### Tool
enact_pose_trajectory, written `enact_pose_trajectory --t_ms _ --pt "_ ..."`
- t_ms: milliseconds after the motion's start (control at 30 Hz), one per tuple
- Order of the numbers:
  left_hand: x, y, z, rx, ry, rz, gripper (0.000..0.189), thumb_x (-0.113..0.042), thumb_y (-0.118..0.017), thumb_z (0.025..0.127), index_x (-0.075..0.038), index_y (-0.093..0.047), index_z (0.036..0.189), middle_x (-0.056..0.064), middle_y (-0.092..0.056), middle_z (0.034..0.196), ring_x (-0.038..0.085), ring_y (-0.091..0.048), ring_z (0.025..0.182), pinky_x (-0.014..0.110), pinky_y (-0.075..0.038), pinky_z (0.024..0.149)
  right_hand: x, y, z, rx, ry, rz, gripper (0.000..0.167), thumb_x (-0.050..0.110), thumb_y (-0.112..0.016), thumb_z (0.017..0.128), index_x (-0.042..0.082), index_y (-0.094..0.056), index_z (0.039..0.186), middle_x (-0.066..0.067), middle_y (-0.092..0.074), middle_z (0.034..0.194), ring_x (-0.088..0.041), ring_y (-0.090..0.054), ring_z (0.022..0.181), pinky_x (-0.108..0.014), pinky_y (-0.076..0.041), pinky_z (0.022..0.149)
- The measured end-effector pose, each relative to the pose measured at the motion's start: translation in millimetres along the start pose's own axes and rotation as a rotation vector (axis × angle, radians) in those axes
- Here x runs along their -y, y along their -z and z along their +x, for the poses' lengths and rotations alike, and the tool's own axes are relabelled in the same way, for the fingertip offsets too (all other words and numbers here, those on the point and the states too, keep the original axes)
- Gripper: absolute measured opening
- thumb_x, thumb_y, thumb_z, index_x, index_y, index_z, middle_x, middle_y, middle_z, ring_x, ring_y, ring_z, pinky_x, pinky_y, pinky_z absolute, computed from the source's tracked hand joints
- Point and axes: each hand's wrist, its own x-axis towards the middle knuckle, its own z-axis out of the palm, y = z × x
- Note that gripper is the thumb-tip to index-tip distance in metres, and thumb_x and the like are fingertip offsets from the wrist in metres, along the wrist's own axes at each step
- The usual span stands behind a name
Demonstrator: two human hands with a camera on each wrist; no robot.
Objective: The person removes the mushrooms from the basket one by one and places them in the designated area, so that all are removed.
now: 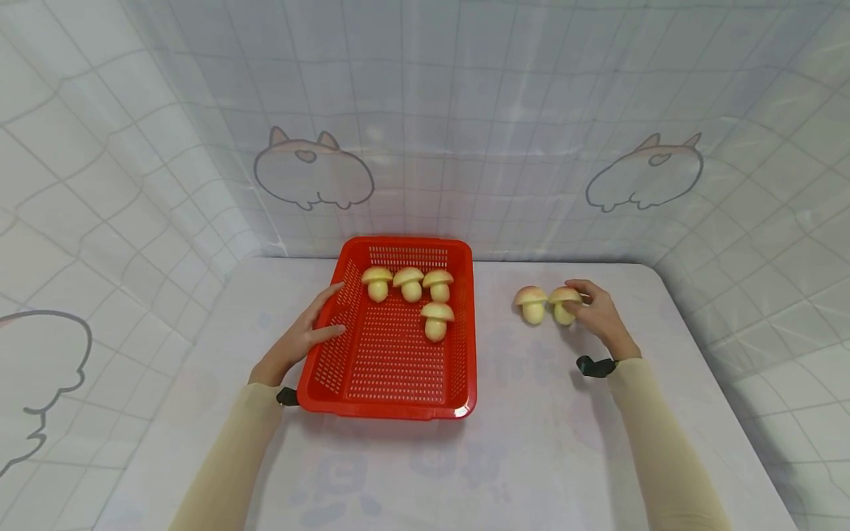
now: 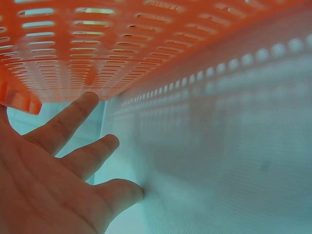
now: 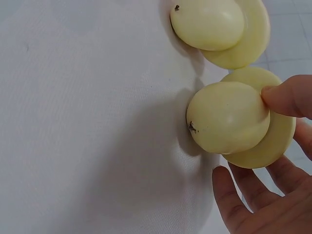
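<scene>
My left hand (image 1: pixel 296 344) rests against the left side of a red plastic basket (image 1: pixel 387 410). Its thumb and index finger reach over the rim, and the other fingers spread straight along the outside wall in the left wrist view. On the table to the right, my right hand (image 1: pixel 603 318) pinches a toy mushroom (image 3: pixel 226 117) by its cap, with the thumb on the cap's underside and fingers round the far side. A second mushroom (image 1: pixel 532 305) with a pinkish cap lies just left of it. Both have pale yellow stems pointing towards me.
Inside the basket, mushrooms (image 1: pixel 408 284) line the far end in a row, with another mushroom (image 1: pixel 437 321) below the row's right end. The white-covered table (image 1: pixel 531 442) meets a grid-patterned curtain (image 1: pixel 425 147) at the back and sides.
</scene>
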Motion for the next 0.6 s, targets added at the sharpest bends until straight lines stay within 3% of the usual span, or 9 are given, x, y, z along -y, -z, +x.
enact_pose_trajectory --t_ms 367,600 --pt "1.3 -0.3 0.0 0.003 -0.022 0.003 0.077 -0.008 -0.056 0.103 -0.025 -0.014 0.166 0.026 -0.034 0.152 0.041 -0.055 0.118 0.035 -0.061 0.083 1.6 -0.7 -1.4 0.020 -0.007 0.007 0.055 0.015 -0.063 0.100 0.003 -0.046 0.151 -0.026 -0.043 0.155 -0.051 -0.037 0.143 -0.061 -0.039 0.111" --pt "3.9 1.2 0.3 0.006 -0.034 0.011 0.078 -0.011 -0.057 0.103 -0.026 -0.014 0.166 0.026 -0.035 0.153 0.042 -0.056 0.117 0.036 -0.062 0.083 1.4 2.0 -0.8 0.031 -0.016 0.003 0.060 0.019 -0.063 0.100 0.002 -0.042 0.153 -0.026 -0.039 0.158 -0.051 -0.037 0.144 -0.061 -0.042 0.110"
